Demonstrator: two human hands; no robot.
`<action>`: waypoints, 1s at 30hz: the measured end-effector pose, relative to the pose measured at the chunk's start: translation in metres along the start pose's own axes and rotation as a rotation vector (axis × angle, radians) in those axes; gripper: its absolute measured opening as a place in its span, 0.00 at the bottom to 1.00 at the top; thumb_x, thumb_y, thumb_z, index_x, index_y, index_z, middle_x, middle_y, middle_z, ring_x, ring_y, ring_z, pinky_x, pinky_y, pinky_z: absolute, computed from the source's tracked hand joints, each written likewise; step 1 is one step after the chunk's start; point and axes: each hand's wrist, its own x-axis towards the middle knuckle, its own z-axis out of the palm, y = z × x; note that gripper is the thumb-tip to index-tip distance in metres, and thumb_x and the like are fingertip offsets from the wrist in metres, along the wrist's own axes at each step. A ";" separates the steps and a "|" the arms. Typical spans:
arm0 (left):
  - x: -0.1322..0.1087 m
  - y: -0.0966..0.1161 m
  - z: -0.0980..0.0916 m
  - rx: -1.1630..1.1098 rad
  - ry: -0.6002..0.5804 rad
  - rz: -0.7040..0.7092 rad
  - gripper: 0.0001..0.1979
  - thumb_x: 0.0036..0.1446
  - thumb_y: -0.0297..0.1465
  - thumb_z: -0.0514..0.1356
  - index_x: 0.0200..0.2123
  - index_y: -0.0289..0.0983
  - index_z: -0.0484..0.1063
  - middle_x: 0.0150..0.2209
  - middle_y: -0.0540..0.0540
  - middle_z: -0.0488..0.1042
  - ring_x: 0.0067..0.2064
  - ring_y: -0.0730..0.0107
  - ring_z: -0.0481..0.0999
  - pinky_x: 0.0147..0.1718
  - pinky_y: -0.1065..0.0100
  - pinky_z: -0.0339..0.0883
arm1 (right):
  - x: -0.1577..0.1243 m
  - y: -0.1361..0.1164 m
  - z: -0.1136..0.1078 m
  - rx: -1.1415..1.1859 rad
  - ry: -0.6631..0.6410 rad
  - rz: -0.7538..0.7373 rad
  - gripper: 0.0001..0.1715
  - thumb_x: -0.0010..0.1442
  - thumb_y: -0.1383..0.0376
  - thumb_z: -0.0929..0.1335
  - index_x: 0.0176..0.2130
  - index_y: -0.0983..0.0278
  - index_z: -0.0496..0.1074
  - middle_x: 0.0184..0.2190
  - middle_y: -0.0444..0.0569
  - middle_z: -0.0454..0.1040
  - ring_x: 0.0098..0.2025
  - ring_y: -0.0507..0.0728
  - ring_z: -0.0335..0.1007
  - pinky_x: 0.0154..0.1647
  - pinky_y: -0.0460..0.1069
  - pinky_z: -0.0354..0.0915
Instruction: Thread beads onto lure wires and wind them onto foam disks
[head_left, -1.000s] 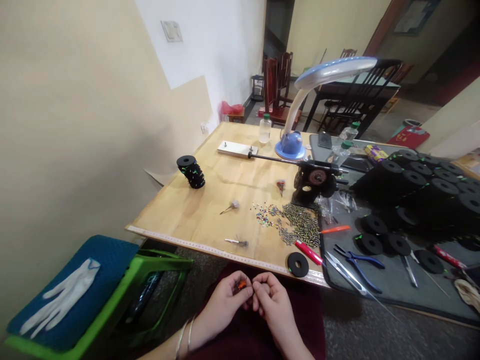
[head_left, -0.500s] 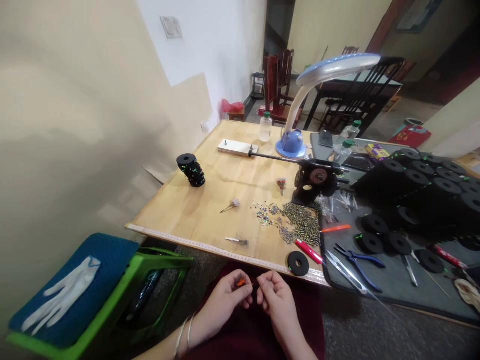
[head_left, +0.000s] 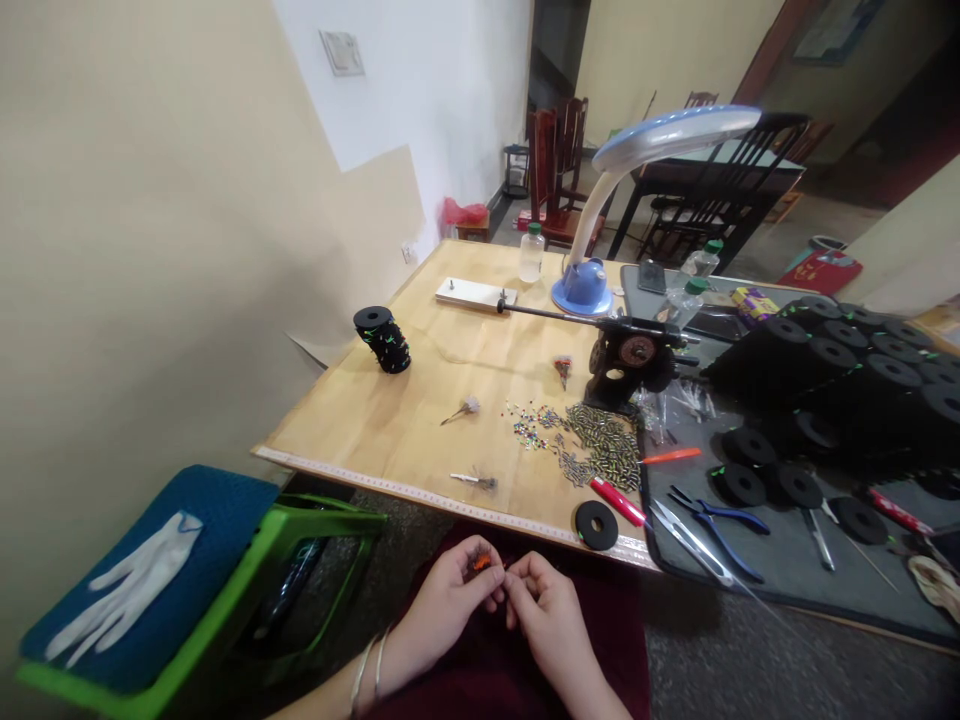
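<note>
By the bench [head_left: 427,400], our pinched right hand [head_left: 549,598] rejoins our left hand [head_left: 454,592], clamped on an orange bundle [head_left: 481,562]; handling seemingly resumes.

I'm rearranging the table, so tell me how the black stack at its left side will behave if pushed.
The black stack may tip, since it stands on end, taller than wide. Its layers could shift, as its side looks uneven. Once toppled, it might roll, given its round top.

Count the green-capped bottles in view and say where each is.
3: one bottle left of the lamp, a second bottle right of it near the far edge of the mat, a third bottle just nearer. Others may be hidden.
</note>
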 end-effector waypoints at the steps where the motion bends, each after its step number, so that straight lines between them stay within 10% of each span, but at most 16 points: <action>1: 0.000 0.000 0.000 0.003 0.000 0.001 0.10 0.50 0.34 0.63 0.26 0.35 0.66 0.23 0.53 0.68 0.26 0.72 0.69 0.27 0.70 0.63 | 0.000 0.000 0.000 -0.010 -0.001 0.000 0.17 0.59 0.56 0.66 0.25 0.63 0.64 0.15 0.40 0.66 0.17 0.50 0.58 0.21 0.44 0.54; 30: 0.000 -0.001 0.003 0.025 -0.073 -0.010 0.15 0.51 0.41 0.63 0.26 0.36 0.66 0.21 0.51 0.70 0.25 0.72 0.69 0.26 0.70 0.63 | 0.005 -0.004 -0.001 0.132 0.006 0.032 0.21 0.55 0.49 0.68 0.29 0.65 0.68 0.13 0.39 0.65 0.15 0.48 0.54 0.17 0.42 0.50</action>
